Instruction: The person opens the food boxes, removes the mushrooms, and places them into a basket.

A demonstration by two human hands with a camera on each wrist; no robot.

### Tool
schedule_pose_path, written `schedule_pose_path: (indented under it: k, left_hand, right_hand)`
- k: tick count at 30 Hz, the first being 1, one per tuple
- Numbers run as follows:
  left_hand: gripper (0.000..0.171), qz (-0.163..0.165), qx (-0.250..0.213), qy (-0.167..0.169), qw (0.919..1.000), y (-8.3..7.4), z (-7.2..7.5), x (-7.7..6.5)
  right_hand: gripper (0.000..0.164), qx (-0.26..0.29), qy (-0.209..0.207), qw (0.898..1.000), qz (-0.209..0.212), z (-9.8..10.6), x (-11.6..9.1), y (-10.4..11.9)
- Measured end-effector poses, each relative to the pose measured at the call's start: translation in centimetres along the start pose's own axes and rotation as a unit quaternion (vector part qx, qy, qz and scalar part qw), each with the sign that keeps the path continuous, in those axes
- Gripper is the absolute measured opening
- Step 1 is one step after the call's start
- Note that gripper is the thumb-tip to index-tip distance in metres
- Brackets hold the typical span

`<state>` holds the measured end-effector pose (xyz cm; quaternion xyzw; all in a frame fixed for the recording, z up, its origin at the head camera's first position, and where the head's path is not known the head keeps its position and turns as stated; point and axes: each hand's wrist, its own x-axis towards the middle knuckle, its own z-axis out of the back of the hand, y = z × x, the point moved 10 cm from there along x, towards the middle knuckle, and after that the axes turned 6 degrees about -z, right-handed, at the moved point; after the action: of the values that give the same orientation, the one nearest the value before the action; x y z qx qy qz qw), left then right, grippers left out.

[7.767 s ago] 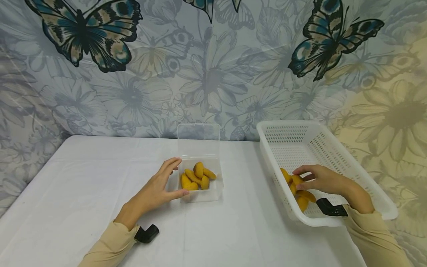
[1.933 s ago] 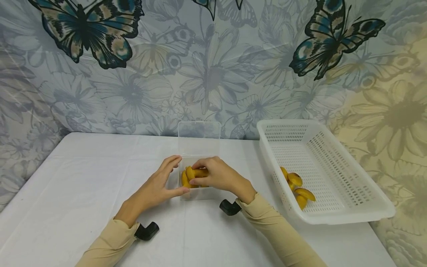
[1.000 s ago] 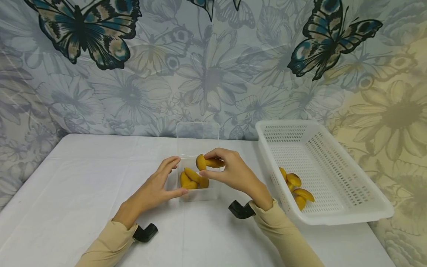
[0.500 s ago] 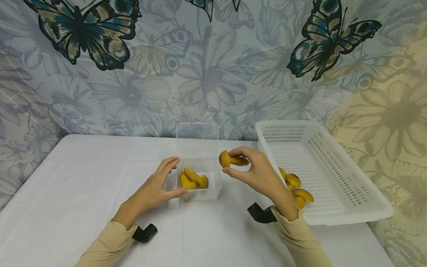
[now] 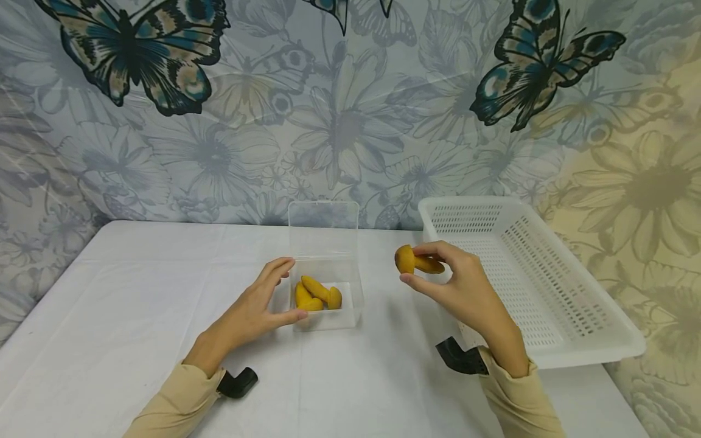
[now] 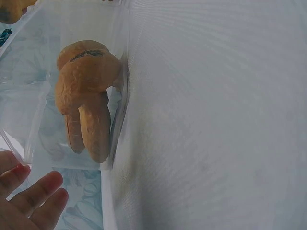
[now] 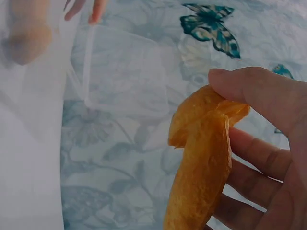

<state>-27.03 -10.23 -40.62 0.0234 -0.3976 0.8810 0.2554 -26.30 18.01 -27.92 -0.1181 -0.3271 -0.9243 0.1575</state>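
Risks, near side first. We note the black wrist mount on the right arm close by the basket's near left corner; if that arm drops, we judge the mount could knock the rim. Farther in, the right hand pinches one yellow mushroom by the cap, between thumb and fingers, its stem lying back toward the palm. We have it above the gap between the two containers; a loosened pinch would likely let it fall on the table. The left hand is relaxed and spread along the left side of the clear box, grasping nothing; we cannot tell whether it touches. A sideways push there might slide the light-looking box.

Containers. On the right, the white basket shows bare floor; its near left part is hidden behind the right hand and arm, contents there unknown to us. The box holds a small cluster of mushrooms, count uncertain. Its lid stands raised at the far edge.
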Motion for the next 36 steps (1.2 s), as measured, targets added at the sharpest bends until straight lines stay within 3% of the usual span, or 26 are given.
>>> schedule_pose_path:
  k: [15, 25, 36]
  left_hand:
    - [0.094, -0.008, 0.006, 0.002, 1.0000, -0.1, 0.1, 0.0]
    - [0.094, -0.016, 0.004, -0.002, 0.9999, 0.0, -0.1, 0.0]
    - [0.094, -0.015, 0.001, 0.002, 0.9999, -0.3, -0.1, 0.0]
  right_hand:
    - [0.037, -0.034, 0.002, 0.996, -0.082, 3.1, -2.6, -3.9]
    - [0.037, -0.049, -0.019, 0.994, -0.096, 5.6, -4.5, -6.5]
    - [0.041, -0.064, 0.012, 0.989, -0.132, 6.1, -5.5, -9.4]
